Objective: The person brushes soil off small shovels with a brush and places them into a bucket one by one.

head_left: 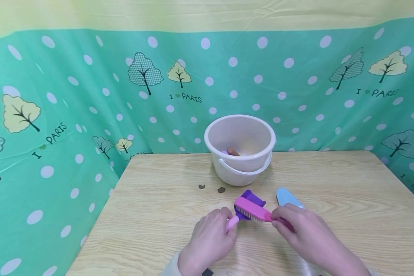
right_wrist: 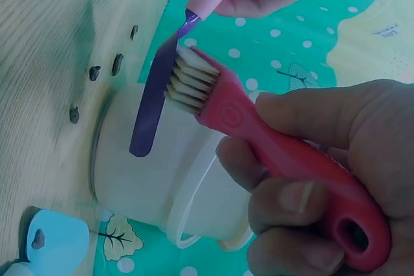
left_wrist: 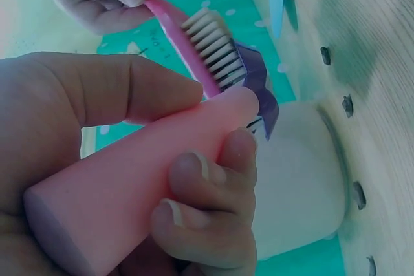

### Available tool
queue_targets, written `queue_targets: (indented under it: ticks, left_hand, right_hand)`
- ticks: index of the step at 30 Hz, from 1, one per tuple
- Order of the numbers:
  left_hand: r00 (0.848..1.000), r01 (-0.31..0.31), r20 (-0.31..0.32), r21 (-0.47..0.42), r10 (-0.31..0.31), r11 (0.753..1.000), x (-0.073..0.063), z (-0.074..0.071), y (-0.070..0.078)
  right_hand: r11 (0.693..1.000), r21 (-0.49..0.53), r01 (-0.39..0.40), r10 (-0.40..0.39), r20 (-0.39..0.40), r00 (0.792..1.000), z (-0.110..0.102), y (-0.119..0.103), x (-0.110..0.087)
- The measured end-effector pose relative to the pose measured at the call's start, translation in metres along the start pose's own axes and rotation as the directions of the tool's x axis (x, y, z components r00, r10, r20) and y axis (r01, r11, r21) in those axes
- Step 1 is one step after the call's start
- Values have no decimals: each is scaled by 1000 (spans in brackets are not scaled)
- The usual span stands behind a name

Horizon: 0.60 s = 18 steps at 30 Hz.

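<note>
My left hand (head_left: 210, 239) grips the light pink handle (left_wrist: 129, 166) of a small toy shovel with a purple blade (head_left: 253, 197). Held in my right hand (head_left: 308, 234) is a pink brush (head_left: 252, 209), fingers curled round its handle, with pale bristles facing down. In the right wrist view the bristles (right_wrist: 191, 85) lie against the purple blade (right_wrist: 155, 101). Shovel and brush meet in front of the bucket. A light blue flat tool (head_left: 287, 197) lies beyond my right hand, partly hidden by it; the right wrist view shows a dark bit (right_wrist: 39, 238) on it.
A white bucket (head_left: 227, 174) with its handle hanging in front stands at the back of the wooden table (head_left: 151, 207), some small things inside. Several dark bits (head_left: 221, 189) lie before it. A black corner (head_left: 207, 272) shows by my left wrist. A green patterned curtain (head_left: 179, 126) surrounds the table.
</note>
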<state>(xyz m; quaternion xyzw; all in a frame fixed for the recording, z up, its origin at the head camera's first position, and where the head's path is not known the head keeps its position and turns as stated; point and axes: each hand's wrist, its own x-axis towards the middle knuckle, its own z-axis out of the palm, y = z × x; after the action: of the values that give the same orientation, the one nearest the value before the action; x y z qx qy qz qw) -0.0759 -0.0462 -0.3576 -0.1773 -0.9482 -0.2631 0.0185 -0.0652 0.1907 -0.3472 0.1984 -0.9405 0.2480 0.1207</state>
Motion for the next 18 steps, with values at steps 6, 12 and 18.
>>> queue_targets:
  ticks: [6, 12, 18]
  left_hand:
    - [1000, -16, -16, -6, 16, 1000, 0, 1, 0]
    - [1000, -23, -20, -3, 23, 1000, -1, 0, 0]
    - [999, -27, -22, -6, 27, 1000, -2, 0, 2]
  right_hand:
    - [999, -31, 16, -17, -51, 999, 3, 5, -1]
    - [995, -94, 37, -48, -119, 992, 1, 10, -1]
    - [992, -117, -41, 29, -103, 994, -6, 15, 1]
